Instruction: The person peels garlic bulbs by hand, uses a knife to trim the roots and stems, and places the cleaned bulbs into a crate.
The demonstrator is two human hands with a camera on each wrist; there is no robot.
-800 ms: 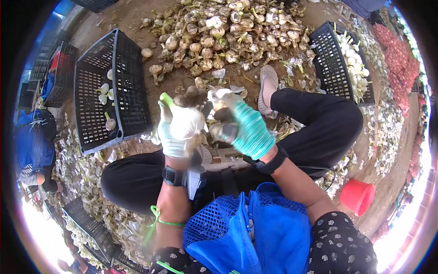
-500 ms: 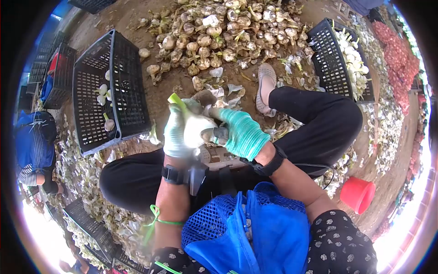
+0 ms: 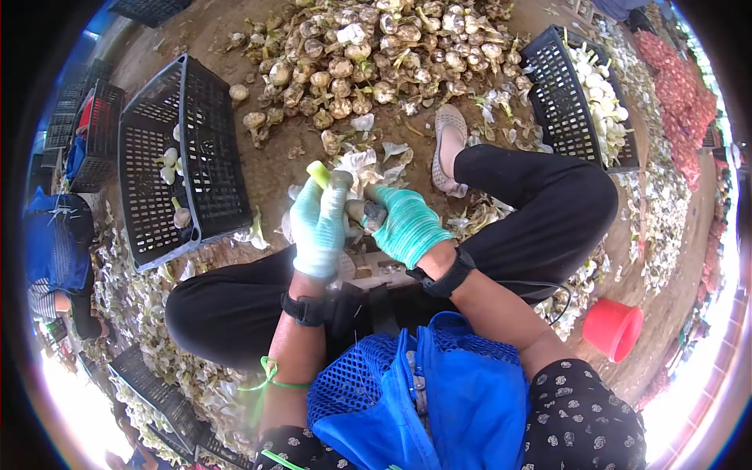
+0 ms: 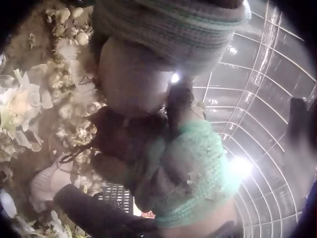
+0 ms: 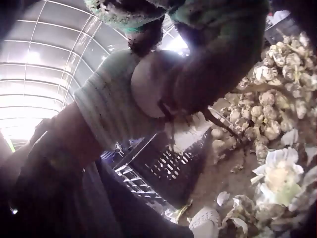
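My left hand (image 3: 319, 227), in a pale knitted glove, grips a garlic bulb (image 4: 133, 79). Its cut green stem (image 3: 319, 173) sticks out above the fingers in the head view, where the hand hides most of the bulb. Close on the right is my right hand (image 3: 407, 223), in a green glove with dirty fingertips. Its fingers curl in beside the bulb, thumb bent inward. Thin brown strips of garlic skin (image 5: 220, 124) dangle by those fingers in the right wrist view, and the bulb's smooth white side (image 5: 148, 84) shows there.
A heap of unpeeled garlic (image 3: 368, 63) lies ahead. On the left stands a black crate (image 3: 215, 149) with a few bulbs; another crate (image 3: 560, 102) on the right holds many white ones. Loose skins (image 3: 392, 153) litter the ground. A red bucket (image 3: 611, 329) stands at the right.
My right hand came in against the bulb, then drew slightly down and away. The left hand turned and shifted right, so its fingers now cover the bulb that showed earlier.
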